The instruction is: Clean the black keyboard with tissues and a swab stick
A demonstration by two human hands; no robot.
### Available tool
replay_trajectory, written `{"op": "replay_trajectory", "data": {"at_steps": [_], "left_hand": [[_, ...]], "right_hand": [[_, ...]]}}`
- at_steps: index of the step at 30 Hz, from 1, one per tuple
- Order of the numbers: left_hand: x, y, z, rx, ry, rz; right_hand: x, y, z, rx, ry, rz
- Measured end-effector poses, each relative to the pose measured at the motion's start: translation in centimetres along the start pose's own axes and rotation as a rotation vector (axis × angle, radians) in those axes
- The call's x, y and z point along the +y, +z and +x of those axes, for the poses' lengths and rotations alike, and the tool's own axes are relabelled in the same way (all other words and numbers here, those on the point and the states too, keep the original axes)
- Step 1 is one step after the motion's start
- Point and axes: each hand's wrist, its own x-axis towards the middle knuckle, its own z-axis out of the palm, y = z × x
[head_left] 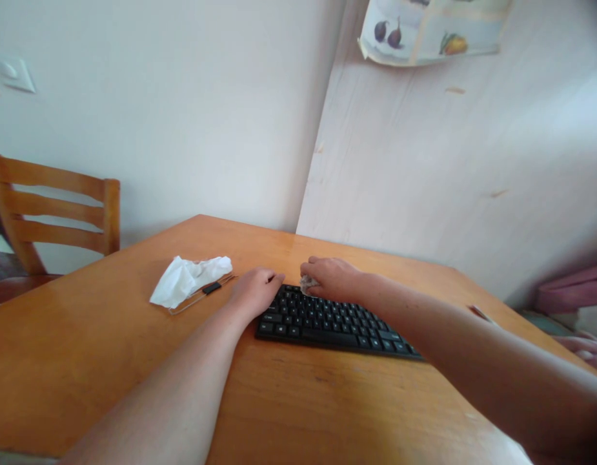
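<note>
A black keyboard (322,326) lies flat on the wooden table in front of me. My left hand (257,292) is at its left end, fingers curled in and thumb at the upper left corner, holding that edge. In my right hand (334,278) is a crumpled whitish wipe (308,284), pinched under the fingers over the keyboard's upper rows. My right forearm crosses above the keyboard's right part and hides some of the keys.
Left of my left hand, a crumpled white tissue (189,281) lies beside a thin wire-like item with a black block (212,288). A small flat object (481,314) rests near the table's (109,342) right edge. A wooden chair (60,206) stands left; walls rise behind.
</note>
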Motion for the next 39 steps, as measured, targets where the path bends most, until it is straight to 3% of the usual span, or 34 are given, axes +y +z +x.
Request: {"op": "replay_trajectory", "data": {"at_steps": [18,25,39], "left_hand": [[-0.5,-0.3,0.2,-0.002,0.037,-0.015],[-0.2,-0.6,0.2,-0.019,-0.023,-0.033],[-1.6,-0.3,0.9,-0.035,0.0,-0.023]], "right_hand": [[3.1,1.2,-4.2,-0.016,0.109,0.031],[4.4,1.7,-6.3,0.011,0.133,0.032],[6.7,2.3,-9.6,-0.038,0.225,0.002]]}}
